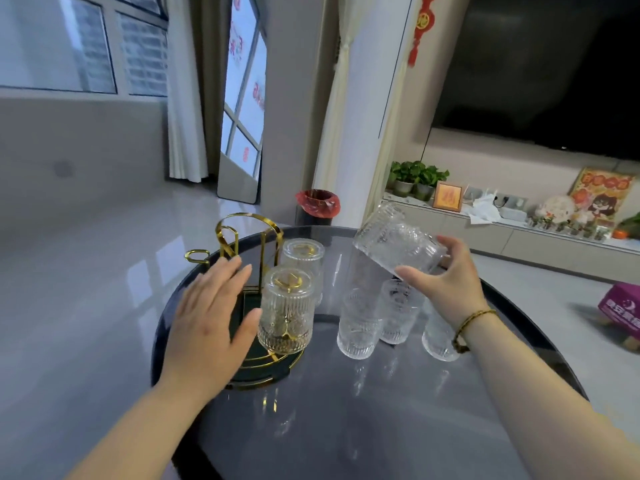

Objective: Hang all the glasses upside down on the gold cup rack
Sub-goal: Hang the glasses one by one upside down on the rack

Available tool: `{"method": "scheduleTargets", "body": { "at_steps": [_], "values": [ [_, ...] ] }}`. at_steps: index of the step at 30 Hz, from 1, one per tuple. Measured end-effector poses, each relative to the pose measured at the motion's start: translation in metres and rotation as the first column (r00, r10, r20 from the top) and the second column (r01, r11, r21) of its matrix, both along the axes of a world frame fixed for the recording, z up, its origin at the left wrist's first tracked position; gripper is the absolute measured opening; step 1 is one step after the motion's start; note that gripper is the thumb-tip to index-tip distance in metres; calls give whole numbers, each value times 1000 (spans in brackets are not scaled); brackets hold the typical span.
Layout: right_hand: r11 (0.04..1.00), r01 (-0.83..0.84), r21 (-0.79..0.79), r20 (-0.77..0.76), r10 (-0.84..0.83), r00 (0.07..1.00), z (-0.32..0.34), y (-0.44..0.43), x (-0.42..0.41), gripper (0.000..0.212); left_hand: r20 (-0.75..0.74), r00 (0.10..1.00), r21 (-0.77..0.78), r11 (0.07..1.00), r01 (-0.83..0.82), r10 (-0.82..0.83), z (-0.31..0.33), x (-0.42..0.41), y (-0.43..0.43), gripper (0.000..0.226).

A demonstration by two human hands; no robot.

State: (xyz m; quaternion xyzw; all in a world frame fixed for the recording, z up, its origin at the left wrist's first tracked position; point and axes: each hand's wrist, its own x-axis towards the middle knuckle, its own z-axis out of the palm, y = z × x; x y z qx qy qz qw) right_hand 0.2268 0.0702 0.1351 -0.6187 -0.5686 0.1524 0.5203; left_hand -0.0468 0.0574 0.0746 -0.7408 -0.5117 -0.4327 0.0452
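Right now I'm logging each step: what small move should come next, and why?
Probably carry the glass in the right hand over to a free prong of the rack and lower it mouth-down; two already hang there and three wait on the table.

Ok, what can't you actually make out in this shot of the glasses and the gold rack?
All in the head view:
- Third standing glass: partly hidden by the right hand's wrist.
- Gold cup rack base: its left part is covered by the left hand.
- Raised glass: motion-blurred, so the grip on its far side is unclear.
- Rack pegs inside the two hung glasses: distorted by ribbed glass.
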Motion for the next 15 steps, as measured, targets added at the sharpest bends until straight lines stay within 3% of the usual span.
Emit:
{"method": "scheduleTargets", "body": {
  "at_steps": [6,12,15],
  "values": [
    [997,-7,-71,130,16,991,36,46,-33,74,-34,999,-147,989,-32,28,-15,-10,22,58],
    [992,-84,-95,230,104,968,52,90,-73,78,-96,995,-145,989,-7,-7,-9,-18,25,72],
    [990,-88,-105,299,116,947,58,111,-89,80,-159,987,-121,993,9,-28,-3,-24,26,66]
  ]
}}
